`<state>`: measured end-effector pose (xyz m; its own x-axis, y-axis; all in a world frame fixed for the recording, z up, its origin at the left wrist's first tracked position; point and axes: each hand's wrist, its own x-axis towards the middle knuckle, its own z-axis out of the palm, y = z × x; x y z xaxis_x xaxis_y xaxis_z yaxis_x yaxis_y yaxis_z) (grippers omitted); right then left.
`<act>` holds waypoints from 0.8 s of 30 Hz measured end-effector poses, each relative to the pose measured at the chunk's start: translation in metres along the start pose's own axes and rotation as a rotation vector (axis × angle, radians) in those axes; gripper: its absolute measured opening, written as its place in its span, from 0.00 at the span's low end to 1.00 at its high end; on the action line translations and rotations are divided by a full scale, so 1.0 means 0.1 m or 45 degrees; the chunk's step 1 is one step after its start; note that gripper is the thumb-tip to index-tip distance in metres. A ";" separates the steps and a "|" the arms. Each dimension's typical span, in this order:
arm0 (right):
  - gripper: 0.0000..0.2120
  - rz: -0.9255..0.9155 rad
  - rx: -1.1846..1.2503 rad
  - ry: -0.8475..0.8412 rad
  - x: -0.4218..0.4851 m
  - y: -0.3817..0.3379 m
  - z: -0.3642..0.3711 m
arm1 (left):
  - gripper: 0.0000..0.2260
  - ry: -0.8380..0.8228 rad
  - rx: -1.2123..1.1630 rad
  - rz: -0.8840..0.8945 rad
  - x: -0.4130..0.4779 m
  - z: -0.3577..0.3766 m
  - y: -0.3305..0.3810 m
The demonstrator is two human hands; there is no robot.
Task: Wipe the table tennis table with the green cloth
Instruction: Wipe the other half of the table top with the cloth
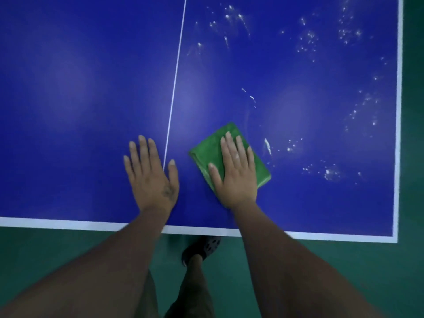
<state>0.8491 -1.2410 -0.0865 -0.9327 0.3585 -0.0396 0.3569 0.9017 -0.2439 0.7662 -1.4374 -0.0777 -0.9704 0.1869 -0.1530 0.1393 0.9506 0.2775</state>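
Note:
The blue table tennis table [80, 88] fills the upper view, with a thin white centre line [175, 83] and white edge bands. A folded green cloth [207, 154] lies flat on it just right of the centre line, near the front edge. My right hand [236, 173] presses flat on the cloth with straight fingers. Flat on the bare table lies my left hand [152, 177], fingers spread, across the line's lower end. White water droplets and streaks [307, 40] speckle the right half of the table.
The table's front edge [68, 223] and right edge [399, 111] meet in a corner at lower right. Green floor [321, 260] lies below and to the right. My leg and a dark shoe [204, 247] stand under the front edge.

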 end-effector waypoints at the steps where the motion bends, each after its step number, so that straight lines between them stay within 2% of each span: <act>1: 0.36 -0.021 -0.008 -0.019 -0.19 0.09 0.00 | 0.34 0.007 0.006 -0.015 -0.13 0.08 0.14; 4: 0.36 -0.162 -0.017 -0.064 -0.41 0.46 -0.05 | 0.35 0.032 0.073 0.029 -0.32 0.28 0.35; 8: 0.36 -0.357 0.011 -0.076 -0.12 0.87 -0.13 | 0.35 0.098 0.115 0.029 -0.31 0.39 0.34; 18: 0.35 -0.398 0.020 0.000 0.72 1.26 -0.26 | 0.35 0.115 0.145 0.013 -0.31 0.40 0.35; 24: 0.34 -0.333 -0.037 0.023 1.00 1.29 -0.29 | 0.35 0.113 0.138 0.010 -0.32 0.37 0.37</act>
<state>0.8032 -1.0819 -0.0942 -0.9925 0.1161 0.0384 0.1052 0.9709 -0.2153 0.8100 -1.3987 -0.0978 -0.9822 0.1764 -0.0651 0.1629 0.9713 0.1734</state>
